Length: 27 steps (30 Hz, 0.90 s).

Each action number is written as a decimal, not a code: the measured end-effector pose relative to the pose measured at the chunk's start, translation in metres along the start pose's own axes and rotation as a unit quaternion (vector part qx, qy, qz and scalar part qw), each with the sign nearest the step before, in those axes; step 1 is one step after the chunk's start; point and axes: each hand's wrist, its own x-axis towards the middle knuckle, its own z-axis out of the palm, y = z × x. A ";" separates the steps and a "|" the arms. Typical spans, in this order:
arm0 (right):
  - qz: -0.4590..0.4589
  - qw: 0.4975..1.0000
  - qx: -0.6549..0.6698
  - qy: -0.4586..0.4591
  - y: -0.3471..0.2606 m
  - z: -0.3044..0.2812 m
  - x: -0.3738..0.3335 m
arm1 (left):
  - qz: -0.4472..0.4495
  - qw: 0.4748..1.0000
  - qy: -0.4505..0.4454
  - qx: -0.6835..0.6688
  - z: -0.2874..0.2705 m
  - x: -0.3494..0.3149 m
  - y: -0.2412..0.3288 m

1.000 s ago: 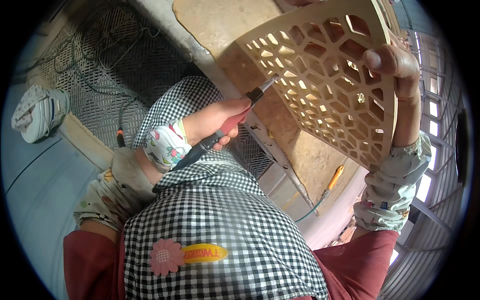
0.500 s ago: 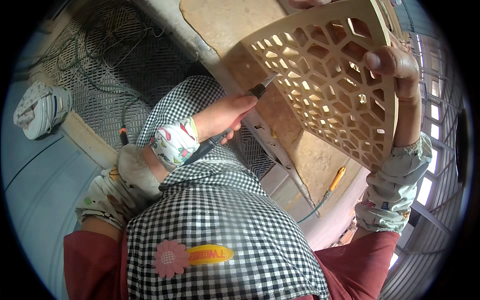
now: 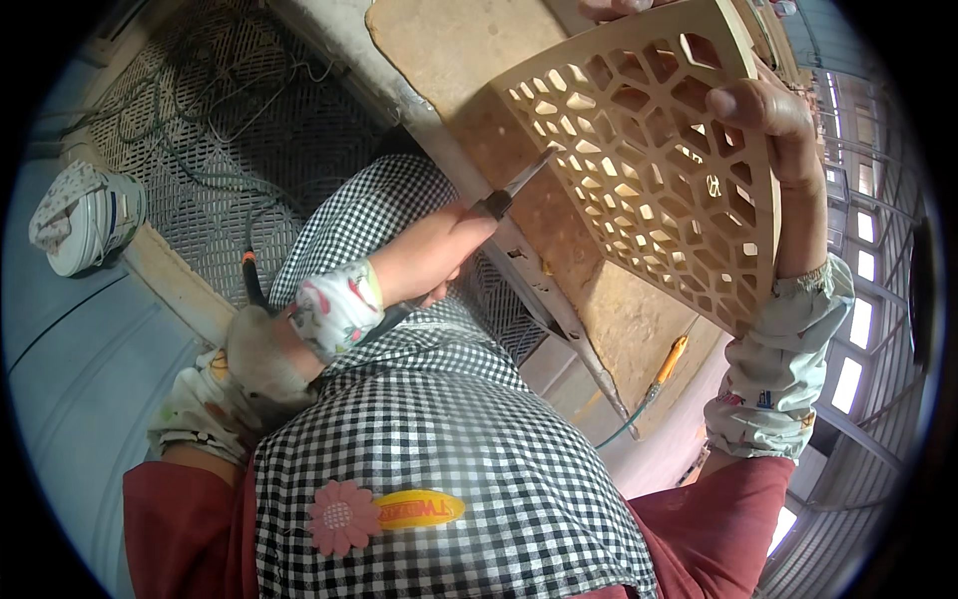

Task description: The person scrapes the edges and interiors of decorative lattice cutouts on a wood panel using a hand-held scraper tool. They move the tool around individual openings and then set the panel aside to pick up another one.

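My left hand (image 3: 431, 252) is closed round the black handle (image 3: 493, 205) of a slim hand tool with a pointed metal blade (image 3: 529, 172); whether it is a knife or a file I cannot tell. The blade's tip lies at the left edge of a pale, slightly curved openwork panel (image 3: 611, 42), beside its small holes. My right hand (image 3: 790, 130) grips the panel's right edge, thumb on the face and fingers hidden behind. A few fingertips (image 3: 611, 8) show at the panel's top edge; whose they are is unclear.
Below the panel is a worn tan bench top (image 3: 629, 324). An orange-handled tool (image 3: 671, 357) with a cable lies there. Left of the bench, cables (image 3: 200, 178) cross a grated floor mat (image 3: 299, 110). A white bucket (image 3: 88, 235) with a cloth stands far left.
My left hand has drawn back down and left, and more of the blade shows. The panel and my right hand have shifted slightly left.
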 end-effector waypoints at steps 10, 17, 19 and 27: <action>0.048 0.996 -0.061 0.044 0.011 -0.023 0.002 | 0.047 0.996 0.031 0.076 0.011 -0.033 0.029; 0.015 0.999 0.027 0.030 -0.008 0.024 -0.009 | 0.012 0.999 -0.026 0.040 0.016 -0.007 0.042; 0.001 0.996 0.087 0.020 -0.006 0.031 -0.010 | 0.006 0.999 -0.010 0.052 0.020 -0.006 0.048; -0.004 0.999 0.044 0.015 -0.004 0.029 -0.008 | 0.000 0.997 0.008 0.082 0.019 -0.001 0.052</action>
